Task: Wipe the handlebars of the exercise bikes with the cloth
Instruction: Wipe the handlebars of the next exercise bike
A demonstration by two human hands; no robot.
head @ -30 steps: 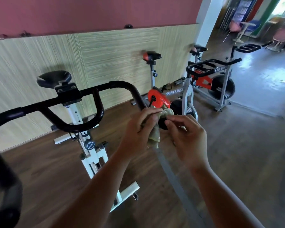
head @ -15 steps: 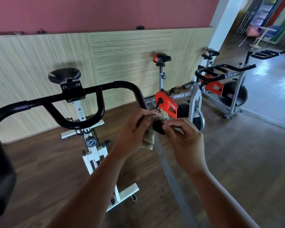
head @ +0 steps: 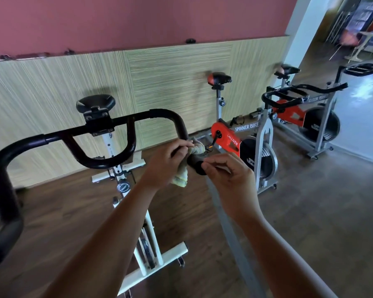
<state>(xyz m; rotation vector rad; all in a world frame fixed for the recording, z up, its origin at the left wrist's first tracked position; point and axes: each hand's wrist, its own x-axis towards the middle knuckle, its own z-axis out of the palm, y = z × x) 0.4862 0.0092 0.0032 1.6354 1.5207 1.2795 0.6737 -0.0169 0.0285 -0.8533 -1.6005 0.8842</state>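
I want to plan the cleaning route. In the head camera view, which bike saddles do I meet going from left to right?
Black saddle of the white bike → red-and-black saddle of the Spinner Bike → saddle of the farthest orange bike.

Handlebar (head: pixel 108 127) nearest, two bikes (head: pixel 243 134) rightward (along the wall (head: pixel 170 82)).

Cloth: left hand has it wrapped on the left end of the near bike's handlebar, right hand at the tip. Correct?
Not quite. In the head view the left hand wraps the cloth around the handlebar's right end, not the left. The right hand is at that tip.
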